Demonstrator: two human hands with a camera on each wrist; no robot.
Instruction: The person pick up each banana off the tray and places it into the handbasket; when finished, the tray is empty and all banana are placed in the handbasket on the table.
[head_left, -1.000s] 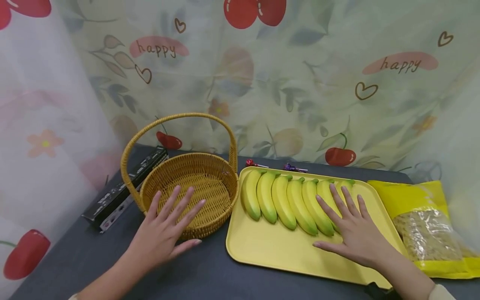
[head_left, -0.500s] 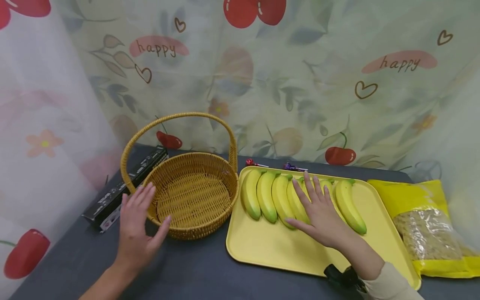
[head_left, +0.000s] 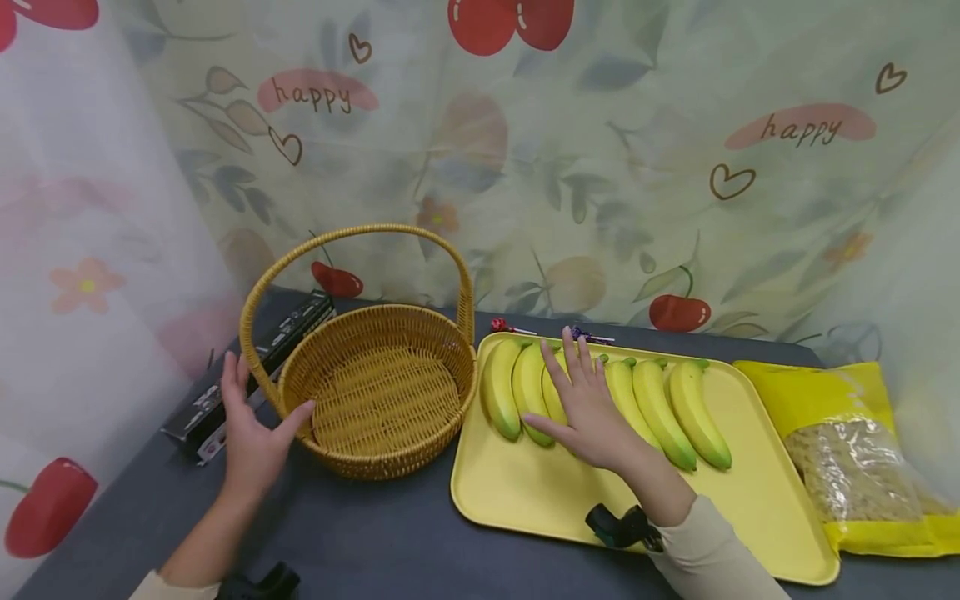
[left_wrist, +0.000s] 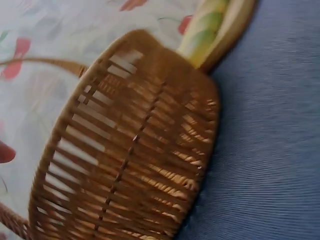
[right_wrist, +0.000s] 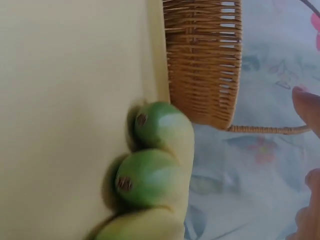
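A round, arch-handled, golden-brown wicker basket (head_left: 382,463) stands upright on the dark grey desk (head_left: 405,542). Just beside it, curved yellow bananas (head_left: 628,400) with green tips lie side by side on a pale-yellow rectangular tray (head_left: 517,500).

From my end I see a screened-off tabletop station: fruit-printed cloth (head_left: 525,167) closes in the grey table (head_left: 375,533) behind and at the sides; whether a home or lab surrounds it, I can't tell

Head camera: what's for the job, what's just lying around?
Probably for work, nearest left hand and right hand:
- round brown wicker basket
- curved yellow bananas
- rectangular yellow tray

Probably just lying about:
- yellow plastic bag
- long black box
- small red lollipop
- small purple lollipop
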